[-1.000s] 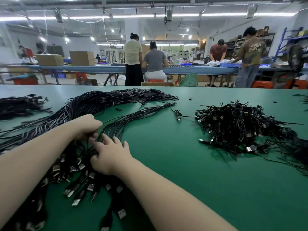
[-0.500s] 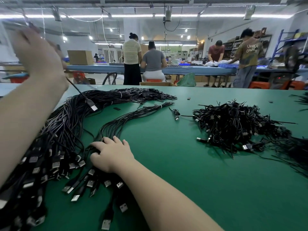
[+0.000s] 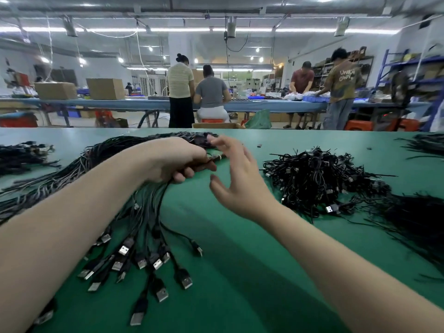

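Head view: the left hand (image 3: 175,159) is raised a little above the green table (image 3: 240,272), its fingers and thumb curled tight round a bundle of black cables (image 3: 149,212). Below the fist the strands fan out toward the viewer and end in USB plugs (image 3: 123,249) that lie scattered on the tabletop, metal ends pointing near and to the left. The far end of the bundle sticks out beyond the knuckles, toward the back edge of the table.

The right hand (image 3: 240,186) is just to the right of the left one, palm turned toward it, fingers spread and holding nothing. Its fingertips (image 3: 217,140) reach up beside the far end of the bundle – they are blurred, so whether they touch the cables cannot be told. The thumb stands apart from the left hand's fingers, with bare green between them.

To the right, well apart from both hands, sits a tangled heap of cables (image 3: 314,176) with plugs poking out. A thicker sheaf of cables (image 3: 67,169) runs along the table on the left, passing behind the left forearm, and a smaller pile (image 3: 21,152) lies at the far left edge.

Beyond the table, people (image 3: 211,92) work at a blue bench (image 3: 120,104) that carries cardboard boxes (image 3: 105,88).
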Demonstrator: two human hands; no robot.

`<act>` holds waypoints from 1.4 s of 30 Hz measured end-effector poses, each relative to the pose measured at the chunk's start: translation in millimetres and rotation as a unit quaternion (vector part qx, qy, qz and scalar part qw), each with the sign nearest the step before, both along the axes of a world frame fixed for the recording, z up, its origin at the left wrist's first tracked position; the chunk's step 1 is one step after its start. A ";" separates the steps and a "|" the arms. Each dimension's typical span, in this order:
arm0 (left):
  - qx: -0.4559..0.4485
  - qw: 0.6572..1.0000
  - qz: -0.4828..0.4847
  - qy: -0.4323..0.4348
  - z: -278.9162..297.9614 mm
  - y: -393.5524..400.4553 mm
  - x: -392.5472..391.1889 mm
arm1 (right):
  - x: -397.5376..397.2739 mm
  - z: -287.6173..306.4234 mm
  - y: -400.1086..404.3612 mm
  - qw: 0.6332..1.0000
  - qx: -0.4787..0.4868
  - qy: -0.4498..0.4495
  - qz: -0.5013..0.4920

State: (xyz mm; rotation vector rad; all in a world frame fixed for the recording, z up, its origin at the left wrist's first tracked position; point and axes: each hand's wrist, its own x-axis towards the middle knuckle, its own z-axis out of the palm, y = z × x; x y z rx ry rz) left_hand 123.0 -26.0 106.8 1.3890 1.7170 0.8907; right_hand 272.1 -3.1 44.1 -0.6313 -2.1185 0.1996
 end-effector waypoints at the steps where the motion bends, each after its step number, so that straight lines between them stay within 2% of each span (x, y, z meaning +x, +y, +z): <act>1: -0.011 0.999 -0.031 0.014 1.3 -0.2 10.2 | 15.4 2.7 3.9 1.000 -0.010 -0.021 0.012; 3: 0.008 0.997 -0.069 0.029 1.3 2.7 28.8 | 37.9 6.6 10.2 0.998 -0.044 -0.050 0.017; 5: 0.039 0.996 -0.072 0.020 -0.9 7.5 41.9 | 53.5 9.1 16.9 0.996 -0.088 -0.027 0.008; 8: 0.039 0.997 -0.059 -0.031 -2.9 9.6 45.5 | 76.8 12.6 32.2 0.994 -0.068 0.005 -0.083; 11: 0.030 0.995 -0.053 -0.077 -2.8 10.1 36.3 | 104.9 18.8 48.5 0.972 -0.130 0.086 -0.174; 13: 0.056 0.985 -0.042 -0.160 -1.7 11.8 31.1 | 118.4 21.0 53.3 0.961 -0.171 0.104 -0.190; 14: 0.070 0.967 -0.042 -0.243 -1.8 13.4 29.8 | 121.0 21.5 53.1 0.960 -0.192 0.094 -0.179; 16: 0.097 0.897 -0.050 -0.428 -4.0 17.4 29.7 | 117.3 22.9 48.0 0.960 -0.240 0.078 -0.124; 17: 0.111 0.863 -0.047 -0.490 -6.7 19.9 31.1 | 113.0 23.6 43.6 0.957 -0.265 0.074 -0.088; 18: 0.124 0.846 -0.033 -0.518 -9.7 22.9 33.2 | 108.1 23.9 38.8 0.953 -0.290 0.068 -0.046; 19: 0.131 0.846 -0.015 -0.517 -12.2 25.3 36.4 | 102.8 23.5 34.6 0.947 -0.314 0.060 -0.005; 22: 0.134 0.889 0.021 -0.438 -15.4 26.5 41.0 | 88.9 19.3 25.3 0.931 -0.355 0.006 0.080; 24: 0.147 0.899 0.013 -0.413 -11.1 22.5 41.6 | 84.5 13.0 22.9 0.914 -0.382 -0.055 0.123; 25: 0.156 0.892 0.003 -0.424 -7.3 20.1 41.8 | 83.5 8.3 22.9 0.898 -0.407 -0.081 0.147; 27: 0.169 0.857 -0.031 -0.487 0.5 14.1 41.5 | 84.5 -1.1 24.2 0.864 -0.458 -0.118 0.173; 29: 0.153 0.834 -0.113 -0.517 6.3 6.5 38.0 | 88.0 -6.6 26.2 0.846 -0.492 -0.111 0.171; 31: 0.095 0.865 -0.237 -0.432 6.9 -0.8 32.7 | 93.9 -4.0 29.0 0.847 -0.507 -0.053 0.154; 32: 0.057 0.894 -0.284 -0.342 4.3 -3.1 32.7 | 97.3 0.2 30.4 0.850 -0.507 -0.016 0.145; 34: -0.034 0.941 -0.309 -0.136 -5.4 -3.6 40.1 | 100.8 12.4 29.5 0.850 -0.506 0.035 0.141; 35: -0.068 0.951 -0.292 -0.075 -10.3 -2.0 46.2 | 99.9 18.7 27.3 0.854 -0.500 0.044 0.137; 36: -0.076 0.961 -0.259 -0.060 -14.3 0.8 52.3 | 97.3 24.2 24.8 0.864 -0.485 0.047 0.125; 40: 0.068 0.986 -0.092 -0.121 -18.0 12.9 64.1 | 74.7 31.4 8.0 0.912 -0.398 0.065 0.080; 42: 0.142 0.971 -0.038 -0.191 -12.6 15.5 64.1 | 63.8 26.5 1.6 0.911 -0.385 0.085 0.121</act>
